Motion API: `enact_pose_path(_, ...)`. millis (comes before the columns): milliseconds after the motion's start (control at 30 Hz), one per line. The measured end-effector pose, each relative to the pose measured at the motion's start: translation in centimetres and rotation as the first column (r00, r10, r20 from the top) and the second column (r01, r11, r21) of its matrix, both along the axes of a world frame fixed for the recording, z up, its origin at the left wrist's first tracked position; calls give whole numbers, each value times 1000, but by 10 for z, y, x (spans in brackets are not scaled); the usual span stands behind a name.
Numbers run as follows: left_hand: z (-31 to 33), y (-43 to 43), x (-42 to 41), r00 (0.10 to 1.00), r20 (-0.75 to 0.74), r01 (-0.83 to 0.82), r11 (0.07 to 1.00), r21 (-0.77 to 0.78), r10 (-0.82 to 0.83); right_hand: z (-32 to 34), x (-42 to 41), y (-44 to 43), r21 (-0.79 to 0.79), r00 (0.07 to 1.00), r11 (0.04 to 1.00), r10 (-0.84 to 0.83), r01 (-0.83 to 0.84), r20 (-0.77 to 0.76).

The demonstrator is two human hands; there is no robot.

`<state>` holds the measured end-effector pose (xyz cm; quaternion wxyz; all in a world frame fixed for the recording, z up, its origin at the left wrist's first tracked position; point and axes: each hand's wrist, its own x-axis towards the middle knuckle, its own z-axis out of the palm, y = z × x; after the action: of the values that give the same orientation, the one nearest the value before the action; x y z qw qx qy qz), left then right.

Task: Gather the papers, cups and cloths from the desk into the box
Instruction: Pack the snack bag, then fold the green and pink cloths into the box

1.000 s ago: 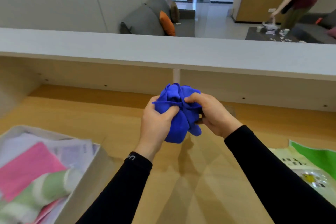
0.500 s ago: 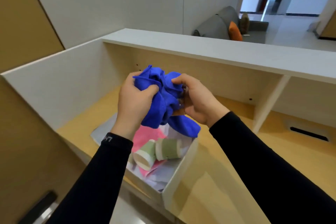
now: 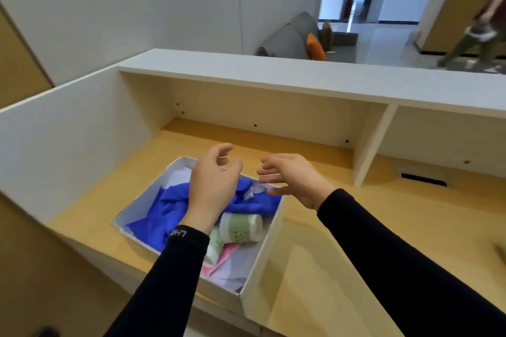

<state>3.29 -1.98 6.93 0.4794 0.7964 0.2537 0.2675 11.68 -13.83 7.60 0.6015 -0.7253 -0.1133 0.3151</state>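
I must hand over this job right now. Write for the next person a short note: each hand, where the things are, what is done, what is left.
Left hand: open, empty, above the white cardboard box.
Right hand: open, empty, over the box's far right edge.
In the box: crumpled blue cloth, green-and-white paper cup on its side, pink sheet, white papers.
Done: blue cloth is in.
Left: nothing more shows on the visible wooden desk; check its right end, out of view.

White lettering was noted on the black cuff (image 3: 183, 235) of the left sleeve, seen upside down and only partly legible. A printed motif was seen on the green paper cup (image 3: 241, 228); no words could be read.
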Motion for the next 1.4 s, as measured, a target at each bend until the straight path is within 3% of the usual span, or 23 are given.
enact_pose_path(133, 8, -50, 29, 986, 46, 165, 977, -132, -160, 8, 17, -58, -24, 985, 991, -125, 128, 115)
enact_pose_path(300, -4, -135, 64, 932, -27, 351, 916, -193, -363, 7, 30, -163, -20, 936, 948, -310, 317, 167)
enact_pose_path(567, -28, -314, 96, 754, -155, 593, 763, -256, -638, -10, 33, -375, -95, 745, 746, -631, 659, 214)
enact_pose_path(800, -60, -441, 110, 630, -291, 600, 690, -405, -720, -42, 17, -536, -224, 579, 535, -763, 815, 288)
enact_pose_path(900, -80, -474, 110, 567, -418, 534, 703, -470, -710, -64, 11, -566, -308, 560, 491, -804, 815, 201)
enact_pose_path(1000, -104, -493, 107, 486, -503, 475, 699, -535, -715, -91, 7, -574, -393, 587, 528, -808, 752, 38)
enact_pose_path(1133, -127, -508, 104, 462, -502, 359, 672, -648, -731, -125, 13, -574, -438, 651, 623, -752, 648, -107)
enact_pose_path(1267, -136, -519, 104, 523, -389, 256, 575, -777, -759, -142, 25, -565, -336, 703, 699, -699, 631, -133)
enact_pose_path(1400, -134, -521, 105, 596, -324, 234, 546, -805, -734, -143, 33, -549, -277, 735, 734, -667, 620, -123)
